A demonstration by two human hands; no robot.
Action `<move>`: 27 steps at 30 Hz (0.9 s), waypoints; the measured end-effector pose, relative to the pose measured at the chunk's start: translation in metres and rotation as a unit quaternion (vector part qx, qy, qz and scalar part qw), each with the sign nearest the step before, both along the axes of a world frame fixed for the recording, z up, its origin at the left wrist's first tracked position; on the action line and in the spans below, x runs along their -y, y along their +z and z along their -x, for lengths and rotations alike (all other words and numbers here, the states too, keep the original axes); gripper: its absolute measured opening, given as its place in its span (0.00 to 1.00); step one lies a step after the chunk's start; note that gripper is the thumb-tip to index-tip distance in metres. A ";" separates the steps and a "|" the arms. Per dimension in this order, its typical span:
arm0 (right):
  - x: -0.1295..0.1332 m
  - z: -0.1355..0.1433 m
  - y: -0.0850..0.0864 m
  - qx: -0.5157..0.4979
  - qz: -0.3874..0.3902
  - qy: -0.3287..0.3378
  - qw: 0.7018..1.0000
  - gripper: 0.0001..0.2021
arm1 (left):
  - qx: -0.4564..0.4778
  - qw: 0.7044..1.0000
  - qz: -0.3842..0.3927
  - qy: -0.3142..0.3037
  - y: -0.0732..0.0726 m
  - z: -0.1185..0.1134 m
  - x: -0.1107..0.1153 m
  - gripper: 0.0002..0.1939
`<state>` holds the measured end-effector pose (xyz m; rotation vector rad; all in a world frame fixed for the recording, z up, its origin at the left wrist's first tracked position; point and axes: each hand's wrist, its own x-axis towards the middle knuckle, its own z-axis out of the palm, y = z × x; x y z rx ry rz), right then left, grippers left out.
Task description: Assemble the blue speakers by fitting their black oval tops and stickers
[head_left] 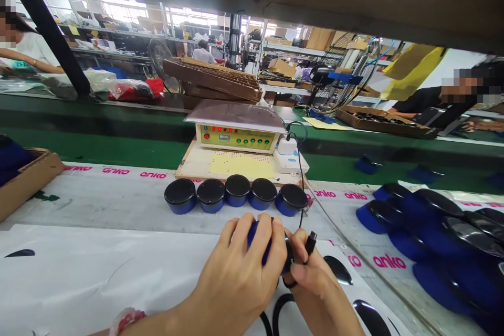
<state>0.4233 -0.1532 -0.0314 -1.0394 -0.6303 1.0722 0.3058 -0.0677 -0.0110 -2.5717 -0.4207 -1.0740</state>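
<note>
A round blue-and-black device (269,253) is wrapped by the fingers of my left hand (236,273), which cover most of it. Close against its right side, my right hand (321,275) pinches a black cable plug (311,242) between thumb and fingers, its metal tip pointing up. The plug is apart from the device's visible surface. Just beyond my hands, several matching devices (237,190) stand in a row, black tops up. Beneath my hands lies a glossy white sheet (157,268) with black shapes (338,269) on it.
Behind the row sits a test box (236,134) with lit red indicators, beside a white power adapter (286,145). A grey cable (354,244) crosses the bench. Blue devices (444,236) are heaped at right; a cardboard box (31,178) stands left. Co-workers (35,52) sit beyond the green conveyor (129,142).
</note>
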 end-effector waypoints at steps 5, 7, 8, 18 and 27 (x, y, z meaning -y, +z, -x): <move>-0.009 -0.007 -0.009 0.000 0.029 0.027 0.999 0.12 | -0.013 1.000 -0.004 0.006 -0.009 -0.002 0.001 0.14; -0.010 -0.009 -0.010 -0.009 0.021 0.032 0.999 0.12 | -0.019 1.000 -0.010 0.009 -0.012 -0.002 0.002 0.15; -0.010 -0.008 -0.009 -0.008 0.017 0.030 0.999 0.12 | -0.021 1.000 -0.013 0.011 -0.014 -0.002 0.003 0.15; -0.003 -0.003 -0.001 0.009 0.019 -0.020 1.000 0.09 | -0.036 0.993 0.103 -0.049 -0.014 -0.005 -0.008 0.30; 0.007 -0.079 0.030 0.230 -0.028 -0.163 0.959 0.19 | -0.055 0.887 0.449 -0.096 -0.001 -0.009 -0.022 0.28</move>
